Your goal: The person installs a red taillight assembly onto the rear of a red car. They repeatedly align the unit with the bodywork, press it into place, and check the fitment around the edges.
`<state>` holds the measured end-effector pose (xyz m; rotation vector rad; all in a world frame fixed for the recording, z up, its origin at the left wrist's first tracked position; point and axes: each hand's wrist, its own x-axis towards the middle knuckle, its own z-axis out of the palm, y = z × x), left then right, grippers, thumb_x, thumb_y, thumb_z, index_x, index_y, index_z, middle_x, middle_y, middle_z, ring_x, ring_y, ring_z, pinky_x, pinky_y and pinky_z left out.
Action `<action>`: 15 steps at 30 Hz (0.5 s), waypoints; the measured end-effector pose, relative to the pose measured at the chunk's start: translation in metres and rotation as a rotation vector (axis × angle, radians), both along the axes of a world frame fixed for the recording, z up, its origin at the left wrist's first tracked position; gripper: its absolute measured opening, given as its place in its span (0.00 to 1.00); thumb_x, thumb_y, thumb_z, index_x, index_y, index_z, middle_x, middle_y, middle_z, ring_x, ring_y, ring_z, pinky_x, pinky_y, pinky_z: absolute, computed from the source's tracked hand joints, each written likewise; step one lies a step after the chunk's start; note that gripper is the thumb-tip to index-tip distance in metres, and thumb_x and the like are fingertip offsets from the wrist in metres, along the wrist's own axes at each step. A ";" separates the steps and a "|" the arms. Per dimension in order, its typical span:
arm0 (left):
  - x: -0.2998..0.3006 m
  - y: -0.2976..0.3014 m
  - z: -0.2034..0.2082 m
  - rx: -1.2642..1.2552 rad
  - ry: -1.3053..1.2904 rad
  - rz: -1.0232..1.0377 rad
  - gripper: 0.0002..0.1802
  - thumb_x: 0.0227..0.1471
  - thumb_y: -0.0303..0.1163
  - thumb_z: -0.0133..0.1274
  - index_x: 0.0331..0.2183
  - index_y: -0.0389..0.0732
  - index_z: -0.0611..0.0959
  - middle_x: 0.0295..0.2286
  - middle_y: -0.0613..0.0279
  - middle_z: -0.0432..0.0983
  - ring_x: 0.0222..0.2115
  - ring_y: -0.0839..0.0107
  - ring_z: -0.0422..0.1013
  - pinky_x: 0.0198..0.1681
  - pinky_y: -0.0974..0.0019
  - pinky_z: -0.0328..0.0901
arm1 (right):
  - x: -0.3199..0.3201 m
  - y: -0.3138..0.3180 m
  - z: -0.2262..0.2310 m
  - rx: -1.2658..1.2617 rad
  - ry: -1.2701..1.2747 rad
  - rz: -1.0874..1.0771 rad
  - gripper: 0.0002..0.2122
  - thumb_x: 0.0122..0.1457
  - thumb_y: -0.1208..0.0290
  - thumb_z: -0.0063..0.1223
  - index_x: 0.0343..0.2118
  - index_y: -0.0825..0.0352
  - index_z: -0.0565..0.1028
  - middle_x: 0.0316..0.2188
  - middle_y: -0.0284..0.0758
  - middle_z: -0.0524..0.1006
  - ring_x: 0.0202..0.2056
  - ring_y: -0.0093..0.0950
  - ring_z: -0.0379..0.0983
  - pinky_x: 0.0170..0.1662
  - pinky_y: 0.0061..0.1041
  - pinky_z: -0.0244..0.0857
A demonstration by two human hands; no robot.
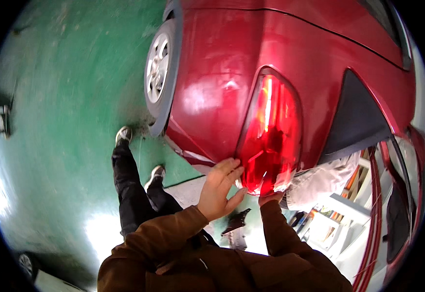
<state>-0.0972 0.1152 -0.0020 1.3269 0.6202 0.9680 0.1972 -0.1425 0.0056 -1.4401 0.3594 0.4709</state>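
Observation:
A red tail light (273,141) sits at the rear corner of a red car (222,63). My left hand (218,190) is open, its fingers spread and the tips resting at the lower left edge of the lamp, beside the body panel. Under the lamp's lower end is my right hand (271,197); its fingers go out of sight behind the lamp, so its grip cannot be made out. The upper part of the lens lies within its body recess; whether the lower end stands off the body is unclear.
The car's rear wheel (158,68) stands at the left on a green floor (71,97). Pale cloth (319,185) shows right of the lamp. Beyond it are white shelves (348,209) with various items. A dark broken-looking piece (235,221) lies below my hands.

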 end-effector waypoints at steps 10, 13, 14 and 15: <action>0.078 0.135 0.074 0.362 0.274 -0.077 0.54 0.50 0.39 0.69 0.68 0.31 0.58 0.69 0.36 0.47 0.69 0.39 0.48 0.70 0.46 0.50 | 0.008 -0.043 -0.044 -0.089 -0.125 -0.399 0.34 0.66 0.39 0.43 0.66 0.61 0.66 0.65 0.39 0.68 0.62 0.41 0.67 0.65 0.51 0.59; 0.084 0.134 0.081 0.405 0.387 -0.113 0.60 0.50 0.44 0.70 0.70 0.32 0.51 0.70 0.35 0.40 0.71 0.39 0.43 0.71 0.44 0.46 | -0.002 -0.016 -0.050 -0.161 -0.091 -0.449 0.35 0.64 0.40 0.49 0.63 0.65 0.70 0.63 0.39 0.71 0.60 0.40 0.68 0.64 0.46 0.61; 0.086 0.131 0.084 0.402 0.419 -0.134 0.62 0.49 0.45 0.70 0.70 0.32 0.49 0.71 0.35 0.38 0.71 0.38 0.41 0.71 0.43 0.45 | -0.003 -0.021 -0.054 -0.134 -0.083 -0.453 0.35 0.63 0.40 0.50 0.62 0.66 0.71 0.62 0.40 0.72 0.59 0.40 0.70 0.63 0.45 0.62; 0.087 0.130 0.085 0.423 0.434 -0.131 0.63 0.49 0.46 0.70 0.70 0.31 0.49 0.70 0.34 0.38 0.71 0.38 0.40 0.71 0.44 0.45 | -0.002 -0.031 -0.061 -0.102 -0.078 -0.453 0.35 0.63 0.40 0.51 0.60 0.68 0.73 0.61 0.40 0.74 0.58 0.40 0.71 0.62 0.43 0.64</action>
